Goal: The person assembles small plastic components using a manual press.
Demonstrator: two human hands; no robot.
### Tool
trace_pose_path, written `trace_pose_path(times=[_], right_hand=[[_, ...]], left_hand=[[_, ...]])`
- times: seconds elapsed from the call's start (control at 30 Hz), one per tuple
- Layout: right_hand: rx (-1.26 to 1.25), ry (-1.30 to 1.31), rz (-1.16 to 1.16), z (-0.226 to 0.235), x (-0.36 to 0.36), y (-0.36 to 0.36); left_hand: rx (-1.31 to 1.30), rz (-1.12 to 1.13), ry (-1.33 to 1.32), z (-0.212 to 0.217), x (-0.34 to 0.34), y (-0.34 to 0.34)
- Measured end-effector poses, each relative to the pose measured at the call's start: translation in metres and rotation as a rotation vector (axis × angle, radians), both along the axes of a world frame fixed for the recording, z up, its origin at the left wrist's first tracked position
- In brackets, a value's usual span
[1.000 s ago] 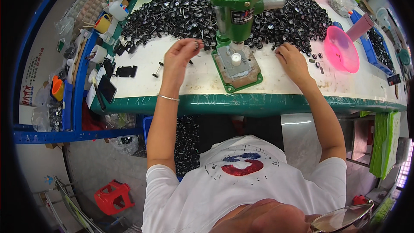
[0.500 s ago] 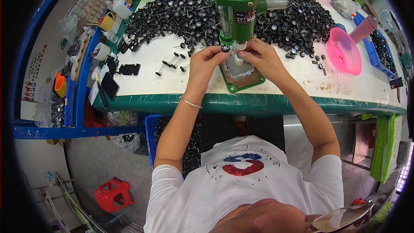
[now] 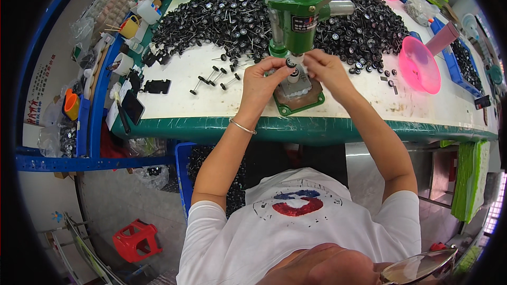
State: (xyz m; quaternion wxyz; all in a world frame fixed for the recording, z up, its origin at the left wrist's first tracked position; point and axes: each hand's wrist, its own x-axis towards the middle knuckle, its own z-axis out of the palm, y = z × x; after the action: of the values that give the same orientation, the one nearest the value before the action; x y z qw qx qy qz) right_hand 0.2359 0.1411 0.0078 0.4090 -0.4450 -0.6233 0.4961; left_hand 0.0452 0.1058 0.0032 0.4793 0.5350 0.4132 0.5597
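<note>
A green hand press (image 3: 301,13) stands at the table's front, its ram pointing down over a metal base plate (image 3: 300,93). Under the ram, a small black toy wheel (image 3: 291,63) with a silvery hub is pinched between the thumb and fingers of my left hand (image 3: 259,83). Just below it, another black wheel (image 3: 294,73) sits at the white post on the base. My right hand (image 3: 331,74) is closed beside the ram, fingertips together close to the post. Whatever these fingertips hold is hidden. Several wheels on metal axles (image 3: 214,75) lie left of the press.
A large heap of black wheels and axles (image 3: 222,18) spreads behind the press. Pink bowls (image 3: 421,66) and a blue bin (image 3: 462,60) stand at the right. A phone (image 3: 132,106) and a flat black part (image 3: 157,86) lie at the left, near the green table edge (image 3: 211,126).
My left hand has moved right with its wheel, closer under the ram. My right hand has shifted slightly right. A second wheel now shows at the post.
</note>
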Motion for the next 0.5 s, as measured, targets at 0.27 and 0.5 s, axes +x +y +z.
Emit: trace_pose_path(times=[0.27, 0.5], right_hand=[[0.095, 0.471, -0.208, 0.076, 0.054, 0.062], [0.192, 0.588, -0.007, 0.221, 0.001, 0.092]], left_hand=[[-0.004, -0.033, -0.127, -0.003, 0.012, 0.010], [0.066, -0.070, -0.202, -0.010, 0.016, 0.016]])
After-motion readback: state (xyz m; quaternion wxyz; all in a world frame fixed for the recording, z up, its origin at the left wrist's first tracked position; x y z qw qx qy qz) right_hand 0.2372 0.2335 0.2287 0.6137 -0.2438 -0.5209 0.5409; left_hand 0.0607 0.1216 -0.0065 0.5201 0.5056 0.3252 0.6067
